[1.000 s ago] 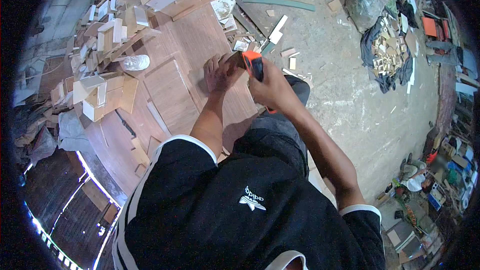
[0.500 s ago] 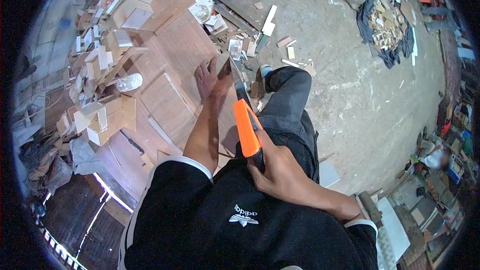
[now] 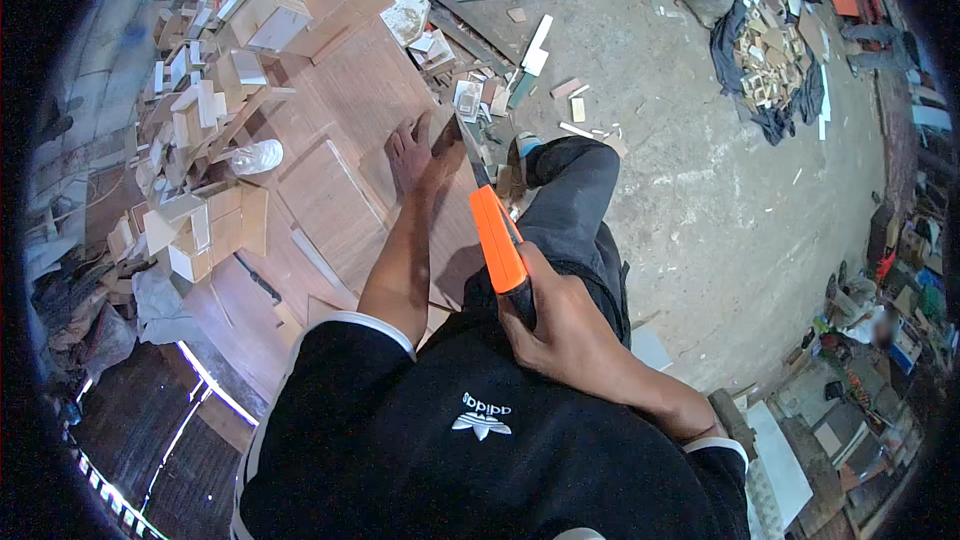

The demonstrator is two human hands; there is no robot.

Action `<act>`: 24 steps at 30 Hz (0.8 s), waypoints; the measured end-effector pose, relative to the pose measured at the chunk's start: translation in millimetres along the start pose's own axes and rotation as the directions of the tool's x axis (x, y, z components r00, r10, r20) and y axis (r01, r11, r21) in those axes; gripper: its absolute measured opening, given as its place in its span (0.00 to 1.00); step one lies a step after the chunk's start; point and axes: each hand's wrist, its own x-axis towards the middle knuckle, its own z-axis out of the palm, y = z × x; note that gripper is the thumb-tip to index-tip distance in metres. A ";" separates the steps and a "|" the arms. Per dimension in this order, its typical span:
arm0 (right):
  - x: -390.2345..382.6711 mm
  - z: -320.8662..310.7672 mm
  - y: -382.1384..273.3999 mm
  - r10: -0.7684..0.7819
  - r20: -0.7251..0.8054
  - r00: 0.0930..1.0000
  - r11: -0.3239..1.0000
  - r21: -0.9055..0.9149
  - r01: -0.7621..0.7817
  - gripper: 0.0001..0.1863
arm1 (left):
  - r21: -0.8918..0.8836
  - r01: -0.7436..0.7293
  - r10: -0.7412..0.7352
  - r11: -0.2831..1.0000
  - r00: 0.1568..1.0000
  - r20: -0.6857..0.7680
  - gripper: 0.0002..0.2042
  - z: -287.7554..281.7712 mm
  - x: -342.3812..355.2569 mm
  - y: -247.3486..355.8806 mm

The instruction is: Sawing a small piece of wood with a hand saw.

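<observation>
My right hand [image 3: 560, 325] is wrapped round the black grip of a handsaw [image 3: 495, 240] with an orange handle. Its narrow blade points away from me along the right edge of a wooden worktable [image 3: 350, 90]. Beside the far part of the blade, my left hand [image 3: 408, 155] lies on the tabletop with its fingers stretched out and apart. A small tan piece of wood [image 3: 447, 132] sits between that hand and the blade, at the table's edge. Whether the left thumb touches this piece I cannot tell, and the blade's teeth are hidden.
Small wooden box-like pieces [image 3: 215, 225] crowd the table's left side, near a clear plastic cup [image 3: 257, 157]. Offcuts [image 3: 535, 50] litter the concrete floor ahead. To the far right, a dark cloth [image 3: 725, 55] holds many wood scraps. My bent knee [image 3: 585, 165] is close to the blade.
The saw and my right hand have shifted a little forward, away from my body. My left hand stays at nearly the same spot on the table.
</observation>
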 end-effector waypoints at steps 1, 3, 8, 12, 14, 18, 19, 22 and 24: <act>0.2 0.2 -0.5 -0.001 0.003 1.000 1.000 -0.001 0.001 0.22 | 0.015 -0.003 0.003 1.000 1.000 -0.011 0.37 1.1 0.0 -0.9; 0.5 0.4 -2.2 0.045 0.026 0.999 0.999 0.006 -0.045 0.22 | 0.026 0.003 -0.003 1.000 1.000 0.007 0.37 2.9 -1.4 -2.9; 4.3 -4.1 -13.4 0.080 0.031 0.996 0.997 0.010 -0.080 0.20 | 0.085 -0.059 0.053 0.995 0.996 0.070 0.31 2.2 -2.2 -6.3; 15.4 -14.0 -25.4 0.185 0.028 0.982 0.982 0.026 -0.186 0.16 | -0.013 0.008 -0.007 1.000 0.996 0.089 0.33 -7.3 -0.7 1.0; 21.3 -14.6 -24.7 0.142 0.012 0.990 0.990 0.009 -0.143 0.15 | -0.024 0.014 -0.012 1.000 0.995 0.097 0.33 -9.7 -0.5 1.2; 62.9 6.7 31.7 0.000 -0.130 0.991 0.998 -0.054 -0.008 0.15 | -0.016 0.007 -0.007 1.000 1.000 0.029 0.33 -8.2 -1.7 -0.8; 84.8 14.5 66.4 -0.010 -0.142 0.990 0.997 -0.077 -0.001 0.17 | -0.032 -0.007 0.007 0.999 1.000 -0.004 0.33 -4.5 1.9 1.3; 119.8 41.4 117.5 -0.084 -0.195 0.977 0.993 -0.096 0.066 0.20 | 0.007 -0.001 0.001 1.000 0.999 0.038 0.35 5.0 -0.6 -5.3; 121.0 49.0 117.9 -0.151 -0.215 0.965 0.976 -0.187 0.111 0.21 | 0.002 -0.004 0.004 1.000 1.000 0.008 0.36 10.9 -0.6 -9.4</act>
